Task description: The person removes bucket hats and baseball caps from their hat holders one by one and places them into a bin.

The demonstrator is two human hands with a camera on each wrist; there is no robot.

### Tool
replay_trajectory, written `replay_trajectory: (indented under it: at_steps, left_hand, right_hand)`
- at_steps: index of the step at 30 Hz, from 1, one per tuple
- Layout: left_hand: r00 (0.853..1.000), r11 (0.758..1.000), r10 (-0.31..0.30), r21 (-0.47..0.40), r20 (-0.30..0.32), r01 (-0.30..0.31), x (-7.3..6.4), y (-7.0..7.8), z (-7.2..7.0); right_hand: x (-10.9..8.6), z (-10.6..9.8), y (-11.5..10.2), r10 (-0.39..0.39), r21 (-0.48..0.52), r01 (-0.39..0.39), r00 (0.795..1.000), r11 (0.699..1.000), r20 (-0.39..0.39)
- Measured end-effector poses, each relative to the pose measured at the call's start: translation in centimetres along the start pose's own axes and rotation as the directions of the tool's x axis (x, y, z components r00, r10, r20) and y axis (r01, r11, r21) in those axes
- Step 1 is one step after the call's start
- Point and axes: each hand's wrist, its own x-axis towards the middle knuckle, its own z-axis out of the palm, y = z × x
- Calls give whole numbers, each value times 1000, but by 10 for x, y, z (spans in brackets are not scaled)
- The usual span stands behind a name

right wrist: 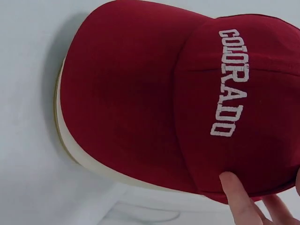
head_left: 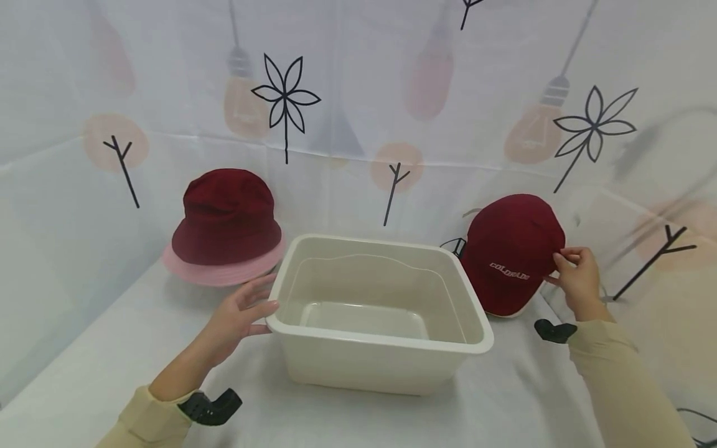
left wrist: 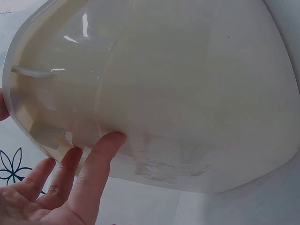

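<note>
Right hand (head_left: 577,277) pinches the dark red "COLORADO" baseball cap (head_left: 512,252), at 3 o'clock of the cream plastic tub (head_left: 381,351); relaxed left hand (head_left: 241,314) touches the tub's 9 o'clock wall.

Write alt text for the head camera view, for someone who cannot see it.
A person's right hand pinches the edge of a dark red baseball cap lettered COLORADO, while the left hand touches the rim of an empty cream plastic tub between them. A dark red bucket hat with a pink brim sits behind on the white cloth-covered table.
</note>
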Motion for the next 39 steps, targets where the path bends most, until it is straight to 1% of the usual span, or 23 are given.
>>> replay_trajectory:
  at_steps: [5,7,10,12,14,17,19,22,24,25,28,29,31,32,33,34,35,36,38,39]
  left_hand:
    - [1000,1000,-4,-5,3,4,0,1,1]
    - [1000,1000,-6,-5,1,6,0,1,1]
    - [1000,1000,-8,-3,2,8,0,1,1]
    - [1000,1000,-5,-2,5,5,0,1,0]
    - [1000,1000,-3,-3,6,3,0,2,0]
    - [1000,1000,0,-5,10,0,-1,3,0]
    - [1000,1000,-2,-9,10,2,-1,4,1]
    - [1000,1000,-4,-12,8,4,-2,5,1]
    - [1000,1000,-1,-13,8,1,-3,6,1]
    - [1000,1000,-1,-15,8,1,-3,6,1]
    - [1000,1000,1,-20,11,-1,-2,5,1]
    - [1000,1000,1,-21,11,-1,-2,5,1]
    - [1000,1000,2,-22,12,-1,-2,5,1]
    - [1000,1000,1,-22,12,-1,-2,5,1]
    - [1000,1000,1,-23,12,-1,-2,5,1]
    - [1000,1000,0,-24,13,0,-2,4,1]
    - [1000,1000,0,-24,13,0,-1,4,0]
    - [1000,1000,0,-24,13,0,-1,4,0]
    - [1000,1000,0,-24,12,0,-1,3,0]
    - [1000,1000,0,-23,12,0,-1,3,0]
  right_hand:
    - [0,0,-2,9,-125,-8,1000,992,10]
    - [1,1,-3,13,-158,-12,1000,987,7]
    - [2,1,-7,23,-90,-22,1000,996,5]
    - [2,2,-10,28,-21,-28,1000,999,6]
    - [1,2,-14,30,48,-31,1000,998,7]
    - [0,1,-19,23,116,-24,1000,993,9]
    - [0,0,-23,15,143,-17,1000,990,12]
    - [4,-4,-27,4,148,-6,1000,989,17]
    - [10,-9,-27,2,146,-5,1000,989,19]
    - [17,-14,-23,-9,179,5,1000,984,23]
    - [37,-30,-12,-25,183,19,999,983,29]
    - [44,-35,-9,-28,201,21,999,979,33]
    - [63,-49,6,-56,272,46,998,961,27]
    - [66,-52,7,-58,246,48,998,968,34]
    - [71,-56,10,-64,257,56,998,965,24]
    - [72,-57,9,-78,262,66,996,963,33]
    - [72,-57,7,-77,298,67,997,952,21]
    - [68,-55,3,-80,291,72,997,954,19]
    - [49,-43,-19,-70,264,58,997,963,37]
    - [40,-37,-28,-67,290,53,997,956,38]
